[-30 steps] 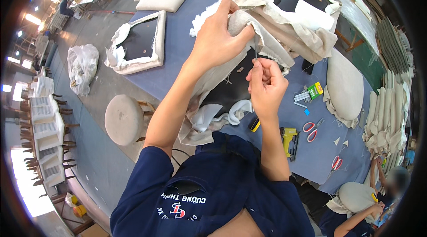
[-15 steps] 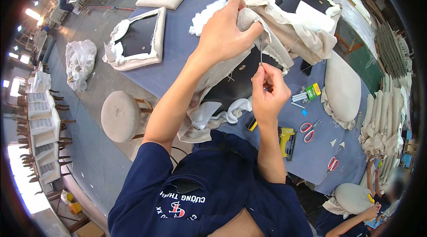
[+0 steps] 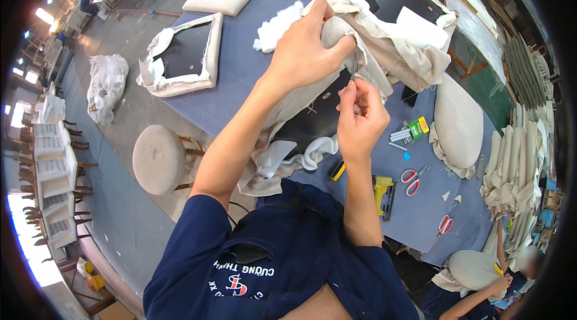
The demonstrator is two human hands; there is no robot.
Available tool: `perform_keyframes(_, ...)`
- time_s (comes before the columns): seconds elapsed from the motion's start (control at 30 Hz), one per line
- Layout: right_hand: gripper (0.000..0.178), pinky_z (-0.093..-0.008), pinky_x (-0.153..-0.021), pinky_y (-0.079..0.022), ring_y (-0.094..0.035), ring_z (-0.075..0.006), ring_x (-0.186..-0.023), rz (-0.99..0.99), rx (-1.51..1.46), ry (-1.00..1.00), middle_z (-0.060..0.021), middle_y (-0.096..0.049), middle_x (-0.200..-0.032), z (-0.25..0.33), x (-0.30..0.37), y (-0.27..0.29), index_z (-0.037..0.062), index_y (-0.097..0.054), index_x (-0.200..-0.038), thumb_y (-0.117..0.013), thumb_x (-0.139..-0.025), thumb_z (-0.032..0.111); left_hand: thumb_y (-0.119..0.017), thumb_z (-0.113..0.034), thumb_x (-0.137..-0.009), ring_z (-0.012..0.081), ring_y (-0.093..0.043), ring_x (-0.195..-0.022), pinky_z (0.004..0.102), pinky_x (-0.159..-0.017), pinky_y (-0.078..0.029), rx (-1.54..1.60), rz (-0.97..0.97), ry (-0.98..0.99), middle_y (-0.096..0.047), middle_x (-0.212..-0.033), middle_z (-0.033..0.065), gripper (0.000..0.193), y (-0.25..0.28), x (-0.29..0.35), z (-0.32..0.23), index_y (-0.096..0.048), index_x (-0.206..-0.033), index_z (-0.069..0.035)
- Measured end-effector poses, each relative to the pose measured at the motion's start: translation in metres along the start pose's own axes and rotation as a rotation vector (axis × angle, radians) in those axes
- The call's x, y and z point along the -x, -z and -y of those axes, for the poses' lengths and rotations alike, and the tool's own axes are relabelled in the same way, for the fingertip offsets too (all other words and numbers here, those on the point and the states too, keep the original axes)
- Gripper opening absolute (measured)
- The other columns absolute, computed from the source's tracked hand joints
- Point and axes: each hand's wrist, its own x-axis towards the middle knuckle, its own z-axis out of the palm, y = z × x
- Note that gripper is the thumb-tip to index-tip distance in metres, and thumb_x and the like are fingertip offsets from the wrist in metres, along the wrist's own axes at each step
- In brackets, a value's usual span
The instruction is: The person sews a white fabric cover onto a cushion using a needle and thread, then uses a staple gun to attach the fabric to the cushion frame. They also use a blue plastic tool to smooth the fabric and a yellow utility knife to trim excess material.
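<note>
My left hand [image 3: 306, 49] is closed on the raised beige fabric [image 3: 339, 30], with the thumb on its folded edge. A thin metal rod-like tool [image 3: 354, 66] is pinched in my right hand [image 3: 362, 117], just below the left thumb. Its upper end meets the fabric; the exact tip is hard to make out, and its lower end is hidden in my fingers. Under my hands lies a black panel [image 3: 306, 120] with beige cover fabric around it. White padding [image 3: 318, 150] curls along the panel's near edge.
On the blue-grey table lie a yellow staple gun [image 3: 383, 195], red-handled scissors [image 3: 412, 182], snips [image 3: 445, 225] and a green-yellow box [image 3: 418, 128] with staple strips. A padded cushion [image 3: 458, 118] rests at right. A round stool [image 3: 158, 159] stands left. A co-worker's hand [image 3: 500, 286] holds a cushion lower right.
My right hand has moved slightly up toward the left thumb, and less of the metal tool shows between them. My left hand keeps its grip on the fabric.
</note>
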Motion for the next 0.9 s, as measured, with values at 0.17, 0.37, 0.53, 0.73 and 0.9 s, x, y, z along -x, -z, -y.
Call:
perform_keyframes(0.17,0.010,-0.0230,-0.055,-0.049,-0.061,-0.0052,-0.064,0.004,-0.117,-0.099,-0.0051,-0.069,-0.078,0.006,-0.004,0.001,-0.0066,-0.069,-0.107,-0.068,-0.102,0.002,-0.071,-0.028,-0.089,0.0250,-0.068,-0.081,0.0391,-0.075,-0.054,0.008,0.020,0.013,-0.070,-0.096,0.0186,0.041,0.000,0.001,-0.005,-0.056,-0.113,0.001)
perform_keyframes(0.37,0.011,-0.0225,-0.060,-0.051,-0.063,-0.0059,-0.068,0.055,0.065,-0.078,-0.0059,-0.071,-0.080,0.011,-0.009,0.011,-0.0066,-0.069,-0.108,-0.069,-0.102,0.003,-0.071,-0.028,-0.090,0.0273,-0.067,-0.080,0.0407,-0.075,-0.053,0.062,0.047,0.005,-0.069,-0.091,0.0185,0.039,-0.001,0.002,-0.007,-0.056,-0.111,0.001)
perform_keyframes(0.53,0.011,-0.0226,-0.062,-0.050,-0.064,-0.0061,-0.072,0.021,-0.032,-0.133,-0.0059,-0.072,-0.080,0.014,-0.012,0.014,-0.0060,-0.069,-0.108,-0.068,-0.103,0.004,-0.073,-0.034,-0.090,0.0366,-0.065,-0.081,0.0447,-0.076,-0.052,0.160,0.051,-0.034,-0.067,-0.089,0.0228,0.045,-0.006,0.004,-0.004,-0.056,-0.111,0.002)
perform_keyframes(0.73,0.010,-0.0234,-0.062,-0.049,-0.063,-0.0059,-0.071,0.021,-0.004,-0.123,-0.0053,-0.071,-0.080,0.018,-0.015,0.030,-0.0057,-0.069,-0.107,-0.067,-0.103,0.003,-0.075,-0.027,-0.091,0.0343,-0.064,-0.081,0.0434,-0.075,-0.051,0.249,0.105,-0.096,-0.065,-0.090,0.0221,0.042,-0.008,0.012,-0.012,-0.055,-0.114,0.001)
perform_keyframes(0.9,0.008,-0.0250,-0.059,-0.047,-0.060,-0.0082,-0.066,0.140,0.115,-0.063,-0.0060,-0.069,-0.078,0.046,0.000,0.072,-0.0040,-0.069,-0.106,-0.069,-0.099,-0.002,-0.079,-0.017,-0.087,0.0334,-0.064,-0.098,0.0389,-0.088,-0.051,0.243,0.223,-0.153,-0.066,-0.112,0.0223,0.047,0.010,0.042,-0.032,-0.056,-0.124,0.001)
